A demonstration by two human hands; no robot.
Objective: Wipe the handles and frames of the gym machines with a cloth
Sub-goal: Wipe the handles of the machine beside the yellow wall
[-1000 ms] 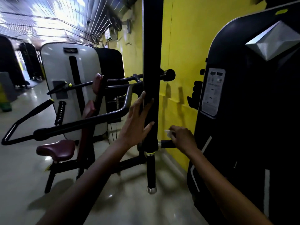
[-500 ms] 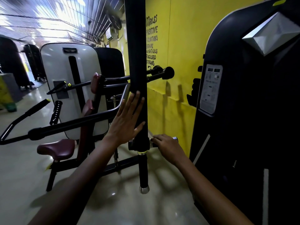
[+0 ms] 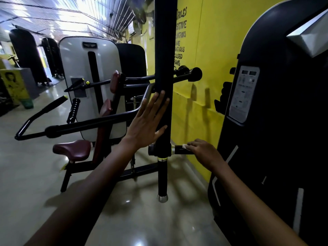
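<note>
One handle (image 3: pixel 181 150) under wipe at lower centre: right hand (image 3: pixel 204 151) fingers curl a cloth (image 3: pixel 184 146) onto it. Left hand (image 3: pixel 147 125), fingers spread, braces the post (image 3: pixel 164 50). Other machines appear outstanding.

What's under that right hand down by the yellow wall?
A bit of white cloth peeks out from under the right hand, pressed on a short black handle. The rest of the cloth is covered by the fingers.

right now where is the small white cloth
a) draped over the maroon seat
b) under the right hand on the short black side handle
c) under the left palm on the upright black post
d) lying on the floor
b: the small white cloth peeks out from under the right hand, which presses it on the short black side handle; the left hand lies flat and bare on the upright black post.
</note>
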